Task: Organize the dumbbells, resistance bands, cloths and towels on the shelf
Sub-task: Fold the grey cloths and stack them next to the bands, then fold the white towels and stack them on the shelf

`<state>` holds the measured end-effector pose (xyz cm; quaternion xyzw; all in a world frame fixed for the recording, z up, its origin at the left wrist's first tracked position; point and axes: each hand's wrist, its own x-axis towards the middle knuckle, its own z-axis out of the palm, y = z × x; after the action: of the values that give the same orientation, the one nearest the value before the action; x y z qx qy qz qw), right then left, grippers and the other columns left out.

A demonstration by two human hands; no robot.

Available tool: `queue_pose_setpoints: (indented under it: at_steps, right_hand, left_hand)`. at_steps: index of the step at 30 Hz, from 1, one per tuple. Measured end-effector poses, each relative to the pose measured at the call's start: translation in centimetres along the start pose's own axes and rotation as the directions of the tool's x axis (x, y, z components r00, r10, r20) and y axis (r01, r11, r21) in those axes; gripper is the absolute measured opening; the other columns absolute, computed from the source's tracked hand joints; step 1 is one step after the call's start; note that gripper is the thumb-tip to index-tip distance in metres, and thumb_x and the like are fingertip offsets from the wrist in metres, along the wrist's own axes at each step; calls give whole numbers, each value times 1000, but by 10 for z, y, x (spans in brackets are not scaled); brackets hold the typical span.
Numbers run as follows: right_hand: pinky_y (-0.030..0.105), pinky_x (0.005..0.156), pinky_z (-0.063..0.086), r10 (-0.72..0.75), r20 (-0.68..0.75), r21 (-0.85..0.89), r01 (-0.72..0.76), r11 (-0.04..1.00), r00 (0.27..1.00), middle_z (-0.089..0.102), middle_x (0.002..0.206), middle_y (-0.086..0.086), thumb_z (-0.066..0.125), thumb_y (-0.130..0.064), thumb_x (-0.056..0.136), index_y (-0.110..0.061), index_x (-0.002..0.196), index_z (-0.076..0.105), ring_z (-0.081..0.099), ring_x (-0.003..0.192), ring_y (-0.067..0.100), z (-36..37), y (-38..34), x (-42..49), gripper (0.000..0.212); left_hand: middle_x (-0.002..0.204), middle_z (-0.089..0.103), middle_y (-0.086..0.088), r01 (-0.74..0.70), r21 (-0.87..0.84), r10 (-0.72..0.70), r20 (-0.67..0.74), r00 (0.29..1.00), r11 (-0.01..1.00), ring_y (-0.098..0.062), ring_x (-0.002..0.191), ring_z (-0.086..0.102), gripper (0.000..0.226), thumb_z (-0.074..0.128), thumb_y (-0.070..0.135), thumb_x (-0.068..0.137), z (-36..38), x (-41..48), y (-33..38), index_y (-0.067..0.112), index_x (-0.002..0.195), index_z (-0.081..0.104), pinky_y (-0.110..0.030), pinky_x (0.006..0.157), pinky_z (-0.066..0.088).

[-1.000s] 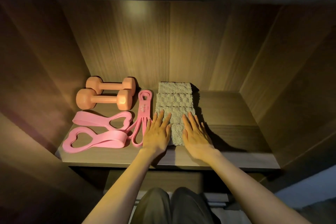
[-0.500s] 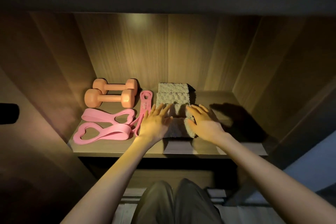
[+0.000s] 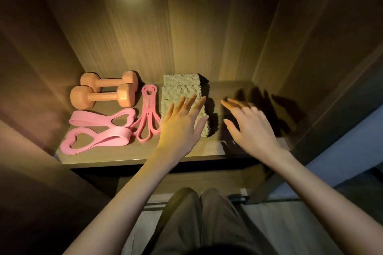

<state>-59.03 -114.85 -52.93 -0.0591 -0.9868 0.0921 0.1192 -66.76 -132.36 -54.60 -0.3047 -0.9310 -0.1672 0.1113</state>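
A row of folded beige towels (image 3: 182, 87) runs front to back along the middle of the wooden shelf (image 3: 128, 155). My left hand (image 3: 182, 124) hovers over the nearer towels with straight, spread fingers and holds nothing. My right hand (image 3: 248, 124) is off to the right of the towels, fingers spread, above bare shelf. Two orange dumbbells (image 3: 103, 95) lie side by side at the back left. Two pink heart-looped resistance bands (image 3: 99, 130) lie in front of them. A thinner pink band (image 3: 148, 116) lies folded between these and the towels.
Wooden walls close the shelf in on the left, back (image 3: 186, 27) and right. The right part of the shelf (image 3: 238, 93) holds only my hand's shadow. Below the shelf edge are my knees (image 3: 196, 213) and a pale floor.
Both hands have come off the towels. The right hand moved to the right, away from the stack; the left lifted slightly. The towels stay in their row.
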Motion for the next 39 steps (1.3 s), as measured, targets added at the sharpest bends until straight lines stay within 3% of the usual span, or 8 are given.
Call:
queue_pose_setpoints:
  at_steps: [4, 7, 10, 12, 14, 19, 28, 39]
  right_hand:
    - [33, 107, 35, 50, 78, -26, -48, 998, 996, 66, 115, 1, 40, -38, 99, -18, 125, 60, 60, 109, 17, -4, 12, 20, 38]
    - [35, 116, 27, 69, 142, -11, -68, 998, 987, 57, 131, 3, 41, -36, 99, -18, 136, 50, 51, 124, 19, -27, 16, 30, 42]
    - [40, 109, 40, 76, 159, 64, -87, 994, 984, 56, 132, 8, 48, -28, 97, -18, 143, 41, 55, 119, 22, -66, 18, 36, 47]
    - [41, 99, 47, 107, 207, 46, -119, 992, 973, 65, 108, 6, 47, -29, 98, -15, 117, 62, 62, 97, 17, -95, 15, 34, 28]
    - [38, 92, 49, 98, 178, 11, -101, 995, 979, 64, 85, 2, 49, -29, 98, -15, 93, 66, 60, 81, 17, -123, 11, 24, 23]
    - [41, 106, 36, 66, 158, -4, -66, 998, 985, 58, 128, 5, 55, -26, 93, -18, 132, 53, 52, 120, 24, -180, 15, -15, 40]
    - [40, 113, 27, 333, 124, 3, -336, 942, 935, 42, 147, -2, 49, -29, 97, -26, 143, 41, 39, 135, 20, -244, 28, -87, 48]
    - [45, 106, 38, 696, -149, -60, -709, 703, 703, 50, 140, 6, 59, -23, 90, -17, 138, 48, 47, 128, 26, -296, 66, -161, 49]
  left_hand:
    - [159, 16, 3, 23, 46, -28, 98, 995, 999, -19, 148, 5, 55, 26, 50, 100, 6, 29, 3, 34, 151, 15, -38, 120, 4]
    - [160, 13, 4, 43, 72, -55, 169, 984, 996, -18, 148, 4, 54, 25, 50, 100, -7, 48, 13, 35, 151, 13, -38, 120, 2]
    - [160, 12, 6, 55, 74, -69, 216, 974, 996, -17, 148, 4, 54, 25, 51, 100, -33, 60, 26, 35, 150, 13, -38, 121, 5]
    - [159, 16, 4, 52, 56, -64, 231, 971, 997, -19, 147, 10, 54, 29, 49, 100, -55, 59, 39, 33, 150, 18, -40, 120, 10]
    - [157, 24, 1, 30, 35, -38, 258, 965, 999, -21, 146, 17, 52, 33, 46, 100, -81, 56, 57, 30, 149, 24, -42, 119, 16]
    - [128, 60, -4, -51, 63, 28, 316, 948, 997, -21, 111, 59, 48, 29, 47, 100, -140, 51, 108, 24, 139, 44, -36, 91, 46]
    - [155, 29, 0, -337, -109, 353, 356, 865, 935, -23, 143, 24, 53, 25, 47, 101, -159, 48, 174, 28, 150, 22, -43, 118, 20]
    - [140, 52, 1, -667, -303, 731, 227, 644, 681, -17, 129, 48, 49, 35, 41, 99, -155, 64, 268, 20, 143, 42, -33, 99, 42]
